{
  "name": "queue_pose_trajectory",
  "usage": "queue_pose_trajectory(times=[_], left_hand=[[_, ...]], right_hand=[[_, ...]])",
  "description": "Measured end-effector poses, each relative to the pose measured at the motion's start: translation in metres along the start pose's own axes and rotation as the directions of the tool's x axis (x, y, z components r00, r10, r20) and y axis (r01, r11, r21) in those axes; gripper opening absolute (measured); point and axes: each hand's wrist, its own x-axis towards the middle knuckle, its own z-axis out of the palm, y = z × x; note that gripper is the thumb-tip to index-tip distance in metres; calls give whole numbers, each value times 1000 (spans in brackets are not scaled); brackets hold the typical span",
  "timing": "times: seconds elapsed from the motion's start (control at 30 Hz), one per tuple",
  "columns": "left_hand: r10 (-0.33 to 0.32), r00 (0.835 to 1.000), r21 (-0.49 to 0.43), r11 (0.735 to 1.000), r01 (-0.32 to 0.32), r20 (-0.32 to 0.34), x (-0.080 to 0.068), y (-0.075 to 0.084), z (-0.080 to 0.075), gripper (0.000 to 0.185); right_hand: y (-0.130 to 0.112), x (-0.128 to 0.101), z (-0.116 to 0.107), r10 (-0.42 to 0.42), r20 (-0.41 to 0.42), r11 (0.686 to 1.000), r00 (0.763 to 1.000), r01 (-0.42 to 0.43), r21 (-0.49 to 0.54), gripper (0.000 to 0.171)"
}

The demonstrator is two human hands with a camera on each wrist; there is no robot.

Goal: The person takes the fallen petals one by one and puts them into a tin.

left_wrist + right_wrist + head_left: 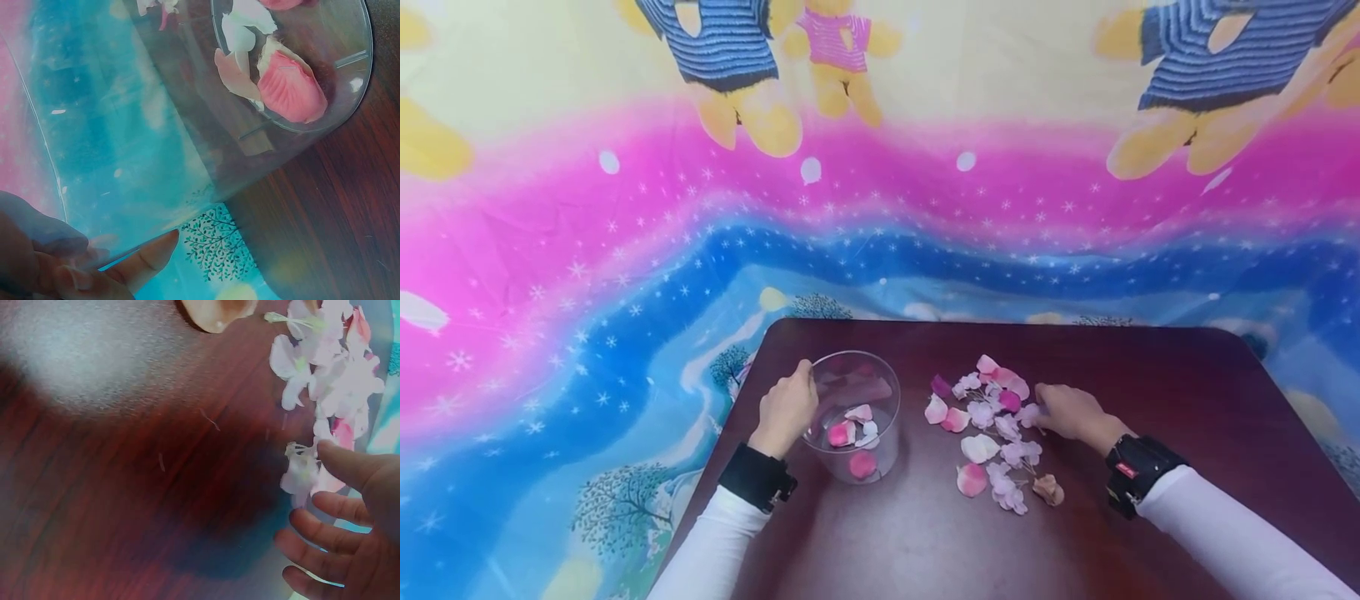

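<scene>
Left fingers (147, 256): curling against the wall of the clear plastic cup (853, 414), the left hand (786, 410) gripping it by the rim near the table's left edge.
Right fingers (350, 464): loosely spread, the forefinger touching a pale blossom (301, 475); the right hand (1071, 412) is gripping nothing.
Cup contents: a few pink and white petals (852, 433) are lying inside.
Remaining: most of the loose petals (992, 429) are still lying mid-table (1150, 375), so the gathering looks early.
</scene>
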Motion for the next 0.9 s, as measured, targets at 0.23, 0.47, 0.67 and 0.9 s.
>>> queue_pose_trajectory(times=[0.23,0.47,0.67,0.9], left_hand=[[4,1000,4,1000,-4,-11,0,-2,4,19],[7,999,4,1000,-7,-33,1,-2,3,16],[5,1000,1,1000,-5,-19,0,-1,2,18],[7,1000,8,1000,-7,-22,-1,0,1,18]], right_hand=[[3,-4,10,-1,-9,1000,1000,1,11,13],[6,0,16,-21,-54,999,998,23,30,5],[7,-2,20,-46,-87,999,995,46,7,8],[12,-1,17,-31,-80,999,996,34,34,12]])
